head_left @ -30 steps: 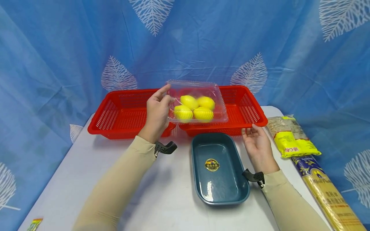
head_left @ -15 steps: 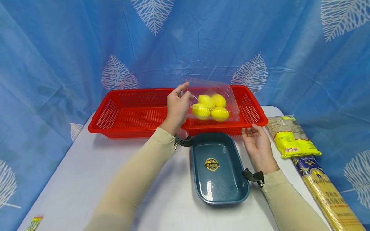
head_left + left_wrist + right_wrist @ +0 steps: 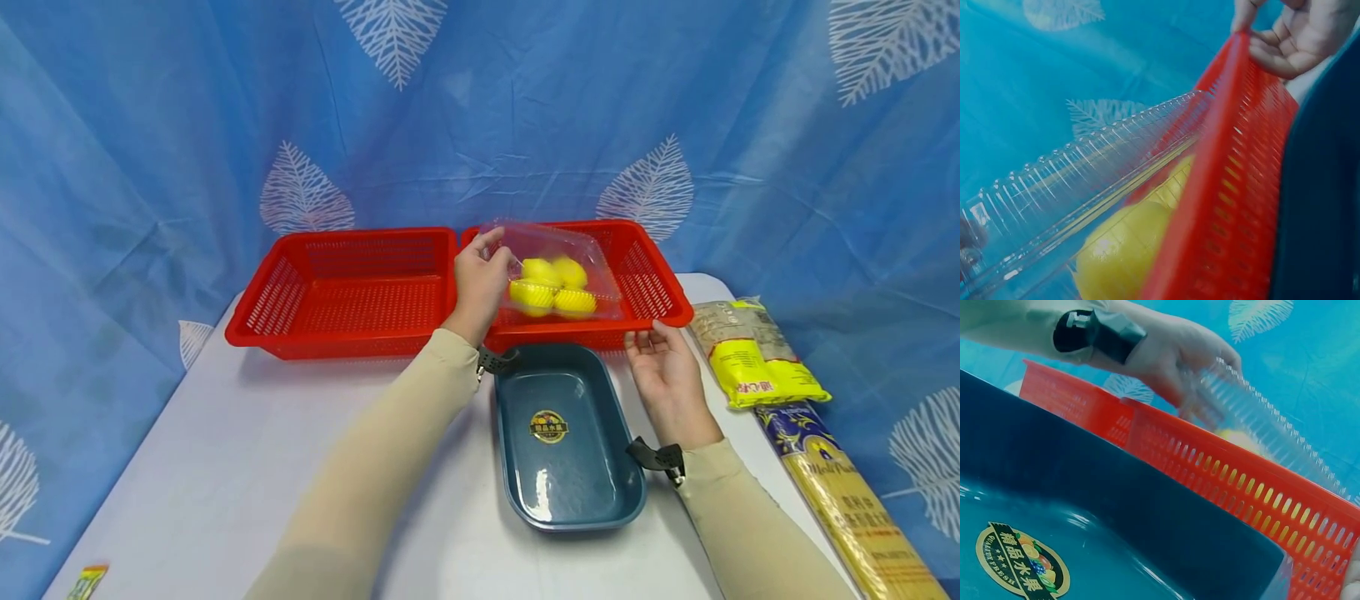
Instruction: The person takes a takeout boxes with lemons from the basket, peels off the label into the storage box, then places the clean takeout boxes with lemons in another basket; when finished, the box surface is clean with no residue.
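My left hand (image 3: pixel 480 287) pinches the left edge of a clear plastic clamshell box (image 3: pixel 543 237) with several yellow lemons (image 3: pixel 574 302) inside. The box is tilted and sits partly within the right red basket (image 3: pixel 648 275); in the left wrist view, lemons (image 3: pixel 1119 253) lie behind the basket's front wall (image 3: pixel 1229 187). Whether the box touches the basket floor I cannot tell. My right hand (image 3: pixel 667 383) holds the basket's front rim near its right corner, thumb over the edge and fingers curled below. The right wrist view shows the left hand (image 3: pixel 1175 356) on the box.
Another red basket (image 3: pixel 345 304) stands directly to the left. In front of the right basket lies a dark teal tray (image 3: pixel 562 467) with a round sticker. A yellow-labelled bag (image 3: pixel 761 354) and a long pasta packet (image 3: pixel 851 492) line the right side. A small packet (image 3: pixel 88 582) lies front left.
My left hand has carried the clear box of lemons to the right, then lowered it into the right basket. The right hand has stayed on the basket rim.
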### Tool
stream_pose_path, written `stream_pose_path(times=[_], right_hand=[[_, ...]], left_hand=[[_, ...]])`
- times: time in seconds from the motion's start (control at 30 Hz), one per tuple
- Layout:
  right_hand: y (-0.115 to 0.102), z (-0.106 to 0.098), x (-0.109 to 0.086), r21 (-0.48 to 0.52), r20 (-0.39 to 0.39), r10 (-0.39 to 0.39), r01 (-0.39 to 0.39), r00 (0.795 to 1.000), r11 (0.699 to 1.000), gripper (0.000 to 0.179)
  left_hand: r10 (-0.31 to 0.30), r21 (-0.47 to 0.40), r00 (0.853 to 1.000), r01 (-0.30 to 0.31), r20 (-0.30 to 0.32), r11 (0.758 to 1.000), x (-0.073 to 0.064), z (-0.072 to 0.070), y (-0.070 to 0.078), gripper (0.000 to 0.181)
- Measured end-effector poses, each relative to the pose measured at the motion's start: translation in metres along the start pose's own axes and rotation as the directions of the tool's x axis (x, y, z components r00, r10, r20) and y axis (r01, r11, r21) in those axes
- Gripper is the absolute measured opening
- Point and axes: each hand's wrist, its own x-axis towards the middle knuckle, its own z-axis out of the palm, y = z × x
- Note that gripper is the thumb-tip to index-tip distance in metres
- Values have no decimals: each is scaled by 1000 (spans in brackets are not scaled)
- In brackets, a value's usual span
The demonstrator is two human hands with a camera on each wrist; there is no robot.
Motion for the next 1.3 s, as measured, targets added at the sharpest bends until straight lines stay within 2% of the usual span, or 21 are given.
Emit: stream_pose_path(times=[0.3, 0.4, 0.57, 0.63, 0.8, 0.93, 1.07, 1.17, 1.3], right_hand=[[-2, 2, -1, 5, 6, 6, -6, 1000, 1000, 72], [-2, 2, -2, 6, 13, 3, -4, 1000, 1000, 72], [-1, 3, -3, 4, 13, -1, 1, 1000, 1000, 71], [-1, 3, -3, 5, 12, 0, 0, 1000, 1000, 71], [-1, 2, -3, 9, 6, 3, -3, 1000, 1000, 71], [-1, 0, -3, -9, -3, -5, 5, 1000, 1000, 68], [0, -1, -3, -36, -18, -13, 12, 1000, 999, 64], [1, -1, -3, -41, -24, -13, 12, 1000, 999, 61], [2, 1, -2, -41, -23, -8, 7, 1000, 999, 59]], left_hand=[[-42, 110, 999, 40, 18, 993, -5, 2, -11, 43], [-64, 115, 998, 61, 24, 991, -5, 2, -12, 43], [-127, 112, 990, 119, 66, 987, -1, 0, -12, 43], [-162, 136, 983, 149, 91, 980, 2, -3, -12, 43], [-248, 207, 954, 212, 168, 955, 7, -8, -11, 50], [-328, 265, 911, 262, 250, 928, 7, -9, -12, 58], [-421, 314, 866, 334, 270, 889, 7, -9, -15, 63], [-451, 338, 852, 356, 265, 871, 8, -8, -17, 67], [-464, 356, 837, 356, 290, 864, 8, -9, -17, 71]])
